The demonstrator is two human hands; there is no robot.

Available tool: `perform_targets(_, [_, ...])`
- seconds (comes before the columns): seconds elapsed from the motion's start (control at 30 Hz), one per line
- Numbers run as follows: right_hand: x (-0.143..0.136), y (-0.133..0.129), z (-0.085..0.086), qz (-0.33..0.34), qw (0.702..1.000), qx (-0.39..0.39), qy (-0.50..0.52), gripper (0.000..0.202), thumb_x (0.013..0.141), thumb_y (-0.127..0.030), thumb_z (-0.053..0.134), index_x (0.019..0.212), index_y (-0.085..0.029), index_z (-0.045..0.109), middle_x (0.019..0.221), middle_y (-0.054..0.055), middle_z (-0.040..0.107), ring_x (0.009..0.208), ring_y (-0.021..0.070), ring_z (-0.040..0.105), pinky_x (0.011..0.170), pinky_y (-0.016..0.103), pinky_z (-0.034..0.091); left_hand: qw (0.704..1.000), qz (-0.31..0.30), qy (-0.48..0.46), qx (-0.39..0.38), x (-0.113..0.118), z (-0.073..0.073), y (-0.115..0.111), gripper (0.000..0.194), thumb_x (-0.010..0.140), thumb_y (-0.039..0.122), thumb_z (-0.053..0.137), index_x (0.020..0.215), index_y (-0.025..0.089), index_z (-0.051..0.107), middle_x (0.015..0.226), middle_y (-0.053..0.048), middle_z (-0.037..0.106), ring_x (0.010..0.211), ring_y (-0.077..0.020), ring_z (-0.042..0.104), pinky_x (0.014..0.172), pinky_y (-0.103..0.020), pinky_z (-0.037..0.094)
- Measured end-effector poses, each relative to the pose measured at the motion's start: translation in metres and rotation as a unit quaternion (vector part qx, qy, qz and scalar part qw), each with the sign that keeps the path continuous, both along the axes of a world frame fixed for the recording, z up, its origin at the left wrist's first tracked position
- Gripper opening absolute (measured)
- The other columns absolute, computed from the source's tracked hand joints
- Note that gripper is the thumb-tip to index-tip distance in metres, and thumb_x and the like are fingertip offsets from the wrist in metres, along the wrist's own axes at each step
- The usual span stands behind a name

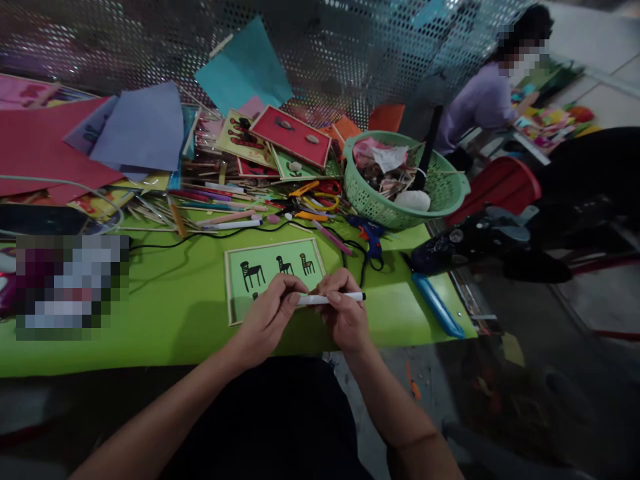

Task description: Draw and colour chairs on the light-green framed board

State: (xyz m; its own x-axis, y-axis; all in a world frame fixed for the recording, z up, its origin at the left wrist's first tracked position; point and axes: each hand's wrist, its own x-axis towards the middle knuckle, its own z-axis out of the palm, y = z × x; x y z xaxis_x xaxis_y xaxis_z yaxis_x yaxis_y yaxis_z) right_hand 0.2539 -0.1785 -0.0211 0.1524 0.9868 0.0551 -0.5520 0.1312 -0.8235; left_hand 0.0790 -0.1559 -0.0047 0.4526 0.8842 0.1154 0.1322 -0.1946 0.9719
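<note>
A white marker [313, 300] with a dark right end is held level between both hands, above the front of the table. The fingers of my left hand [273, 310] pinch its left end. My right hand [345, 313] grips it nearer the dark end. Behind and to the left of the hands lies a green card [265, 250] in a pale wooden frame, showing black chair shapes. My hands cover its lower right part.
Pens, scissors and sticks crowd the back of the green table [165, 320]. A green basket [380, 210] of scraps, a blue glue gun [371, 233] and a blue cutter [437, 305] are to the right. A person [475, 100] in purple sits beyond.
</note>
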Motion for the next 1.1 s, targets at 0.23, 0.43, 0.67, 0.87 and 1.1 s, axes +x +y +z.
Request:
perform_targets(0.23, [0.006,-0.001,-0.003,0.051,0.992,-0.044,-0.104,0.028,0.086,-0.045,0.087,0.088,-0.023,0.069,0.071,-0.002,0.066,0.055,0.0121,0.054,0.047,0.022,0.040,0.999,0.006,0.044,0.000,-0.013,0.003,0.012,0.029,0.111,0.045,0.048,0.108,0.022,0.065,0.094,-0.004,0.067,0.083,-0.0196,0.060,0.073,-0.031,0.050])
perform_targets(0.43, [0.025,0.011,0.005,-0.054,0.982,0.007,-0.181,0.034,0.090,-0.037,0.083,0.120,-0.028,0.069,0.100,0.002,0.072,0.068,0.0134,0.057,0.062,0.027,0.054,0.982,0.146,0.103,0.068,-0.072,0.005,0.060,0.023,0.105,0.039,0.050,0.107,0.022,0.065,0.089,-0.003,0.063,0.076,-0.0189,0.056,0.069,-0.030,0.045])
perform_targets(0.67, [0.052,0.035,0.023,-0.066,0.949,0.051,-0.305,0.021,0.095,-0.030,0.081,0.113,-0.026,0.072,0.100,0.002,0.072,0.072,0.0138,0.059,0.060,0.025,0.049,0.936,0.217,0.241,0.138,-0.121,-0.006,0.107,0.014,0.095,0.036,0.059,0.100,0.023,0.064,0.102,-0.009,0.073,0.095,-0.0286,0.065,0.088,-0.041,0.049])
perform_targets(0.87, [0.062,0.069,0.030,-0.101,0.913,0.090,-0.385,0.019,0.093,-0.030,0.079,0.109,-0.024,0.071,0.098,0.002,0.072,0.076,0.0155,0.061,0.064,0.029,0.048,0.889,0.206,0.359,0.199,-0.115,0.000,0.129,0.010,0.094,0.027,0.065,0.087,0.023,0.070,0.105,-0.013,0.073,0.119,-0.0390,0.059,0.112,-0.057,0.041])
perform_targets(1.1, [0.072,0.076,0.017,-0.107,0.901,0.056,-0.417,0.016,0.089,-0.027,0.076,0.104,-0.025,0.070,0.090,-0.001,0.070,0.067,0.0132,0.056,0.061,0.030,0.045,0.866,0.135,0.438,0.198,-0.095,0.008,0.145,0.010,0.100,0.014,0.065,0.099,0.016,0.074,0.103,-0.006,0.067,0.127,-0.0308,0.052,0.128,-0.064,0.028])
